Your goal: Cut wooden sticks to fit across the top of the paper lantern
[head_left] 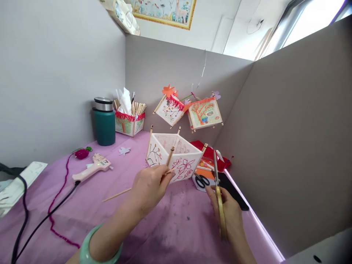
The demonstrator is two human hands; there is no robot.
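My left hand (151, 187) pinches a thin wooden stick (117, 195), whose long end points down to the left and whose short end shows past my fingertips. Just behind that hand stands a white four-sided lantern frame (185, 168) with wooden corner posts and drawn flowers. I cannot tell whether the hand touches it. In my right hand (228, 209) are scissors with gold handles (220, 209), held upright with the blades pointing up and looking nearly closed. A second pair of scissors, with black handles (202, 180), lies behind the right hand.
A glue gun (93, 170), magenta yarn (66, 183) and a paper flower (124, 150) lie at left. Behind them stand a green bottle (104, 126) and a box of sticks (137, 124). Two decorated lanterns (206, 113) hang at the back. A black phone-like slab (232, 192) lies right; grey partitions (291, 128) surround the table.
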